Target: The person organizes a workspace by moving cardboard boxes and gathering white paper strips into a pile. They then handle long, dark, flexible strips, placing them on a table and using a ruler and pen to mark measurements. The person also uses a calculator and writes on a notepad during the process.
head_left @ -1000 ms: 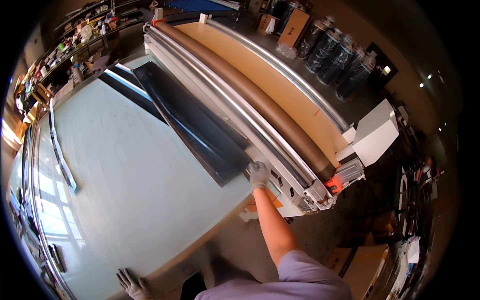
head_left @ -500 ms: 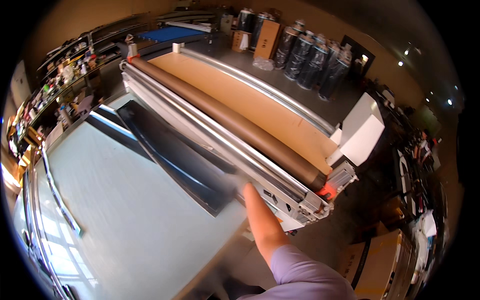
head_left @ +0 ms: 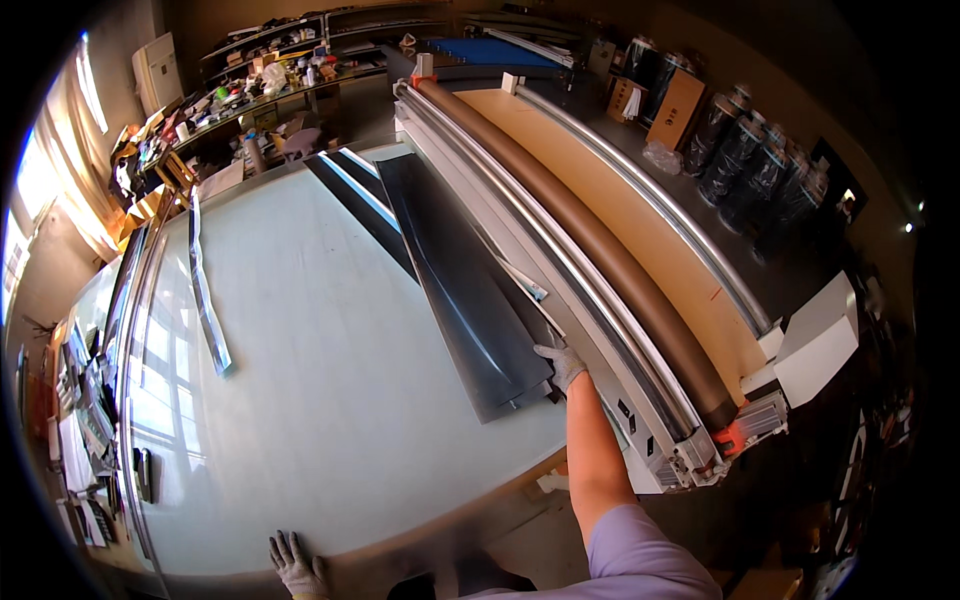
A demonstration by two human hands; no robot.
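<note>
A long, glossy black sheet [head_left: 465, 290] lies on the pale work table [head_left: 300, 400], curling slightly along its length. At its near right corner is my right hand [head_left: 563, 366] in a grey glove, thumb over the sheet's edge and the other fingers partly hidden. My left hand [head_left: 297, 568], also gloved, rests with fingers spread at the table's near edge. Darker strips [head_left: 360, 210] with white-blue edges lie partly under the sheet's far left side. Thin pale strips [head_left: 525, 280] sit between the sheet and the roller machine.
A long machine with a brown roller [head_left: 590, 230] borders the table's right side, with a white end housing [head_left: 815, 335]. A narrow shiny strip [head_left: 205, 290] lies on the table's left part. Cluttered shelves [head_left: 270, 85] stand behind. Plastic-wrapped rolls [head_left: 735, 160] stand at the far right.
The view has swung to the right, so the table and machine sit differently. My left hand has come into view at the near edge. My right hand, smeared before, now shows at the sheet's corner.
</note>
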